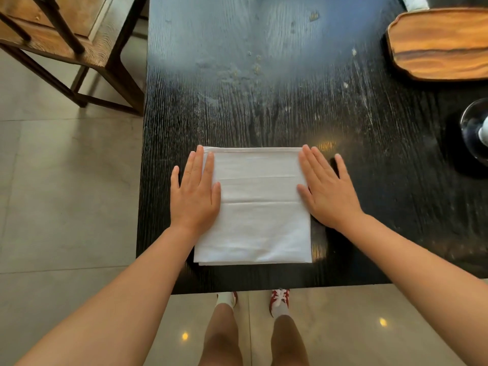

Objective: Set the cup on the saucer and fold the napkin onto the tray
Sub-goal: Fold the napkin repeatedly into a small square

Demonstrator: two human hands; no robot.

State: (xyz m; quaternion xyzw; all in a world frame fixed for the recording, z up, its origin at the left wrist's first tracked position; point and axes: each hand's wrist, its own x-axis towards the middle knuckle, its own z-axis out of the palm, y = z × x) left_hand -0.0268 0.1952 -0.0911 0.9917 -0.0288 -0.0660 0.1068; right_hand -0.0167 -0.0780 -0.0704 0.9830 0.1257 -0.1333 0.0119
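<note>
A white napkin (257, 210), folded into a rough square, lies flat on the black table (264, 88) near its front edge. My left hand (195, 194) rests palm down on the napkin's left edge, fingers spread. My right hand (327, 191) lies flat at the right edge, partly on the cloth and partly on the table. Neither hand grips anything. A wooden tray (438, 43) sits at the far right, cut off by the frame. At the right edge a dark glassy round object (475, 130) shows partly; I cannot tell whether it is the saucer or the cup.
A wooden chair (68, 46) stands on the tiled floor left of the table. The table's front edge runs just below the napkin, with my legs and shoes (280, 299) beyond it. A pale object (414, 2) peeks in behind the tray.
</note>
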